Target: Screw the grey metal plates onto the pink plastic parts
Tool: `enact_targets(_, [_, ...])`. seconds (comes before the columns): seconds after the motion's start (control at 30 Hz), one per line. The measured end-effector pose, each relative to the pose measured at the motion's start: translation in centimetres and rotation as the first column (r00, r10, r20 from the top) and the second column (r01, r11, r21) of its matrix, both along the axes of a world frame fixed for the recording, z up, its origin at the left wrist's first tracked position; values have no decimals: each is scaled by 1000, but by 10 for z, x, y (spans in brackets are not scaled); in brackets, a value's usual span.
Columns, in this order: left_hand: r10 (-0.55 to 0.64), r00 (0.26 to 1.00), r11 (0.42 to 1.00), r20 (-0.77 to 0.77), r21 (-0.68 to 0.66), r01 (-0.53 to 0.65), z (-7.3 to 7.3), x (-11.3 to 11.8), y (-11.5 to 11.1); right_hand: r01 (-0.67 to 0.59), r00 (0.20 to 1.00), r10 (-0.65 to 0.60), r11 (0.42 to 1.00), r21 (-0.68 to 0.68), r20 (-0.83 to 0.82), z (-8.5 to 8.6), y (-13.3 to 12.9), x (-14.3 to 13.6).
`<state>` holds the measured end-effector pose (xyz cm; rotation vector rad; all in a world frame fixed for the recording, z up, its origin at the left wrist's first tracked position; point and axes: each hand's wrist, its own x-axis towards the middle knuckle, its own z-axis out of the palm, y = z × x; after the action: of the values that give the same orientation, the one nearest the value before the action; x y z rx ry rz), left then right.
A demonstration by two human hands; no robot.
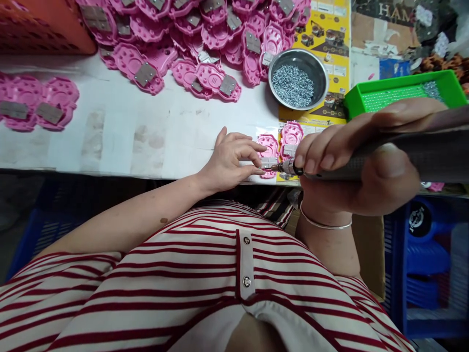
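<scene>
My right hand (366,161) is wrapped round a grey electric screwdriver (432,146) that points left. Its bit comes down at the lower part of a pink plastic part (267,144) with a metal plate on it. The fingers of my left hand (230,159) are bent around the left side of this part, with thumb and forefinger close to the bit's tip. Whether a screw sits between them is too small to tell. A second pink plastic part (292,133) with a plate lies just to the right, partly behind the screwdriver.
A steel bowl (273,93) of small screws stands beyond my hands. Many pink parts (216,34) are heaped at the back, with others (54,100) at left. An orange basket (47,29) is back left; a green tray (403,85) stands at right.
</scene>
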<state>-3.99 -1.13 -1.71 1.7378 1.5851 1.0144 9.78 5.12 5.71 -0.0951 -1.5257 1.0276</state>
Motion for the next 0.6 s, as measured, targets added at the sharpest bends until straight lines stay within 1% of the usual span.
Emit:
enact_targets(0.1, [-1,1000,1000,1,2,1,1,1,0,-26,999,26,1000,-1,18,6,-3,-1])
enact_targets(0.23, [-15,1000,1000,-15,-9,15,3,1,0,-51,998,51,999,-16,25,4,-7,-1])
enact_targets(0.3, [-20,1000,1000,-21,-9,20,3,1,0,-38,998,40,999,-36,43,3,-9,-1])
enact_targets(0.4, [-17,1000,1000,-24,-6,17,2,0,0,28,999,-26,999,-37,48,0,-11,-4])
enact_targets(0.47, [-13,1000,1000,-24,-2,13,1,1,0,94,993,-93,995,-18,66,-5,-11,-5])
enact_targets(0.6, [9,1000,1000,-27,12,-9,-1,2,0,266,947,-263,964,7,182,-19,-10,-4])
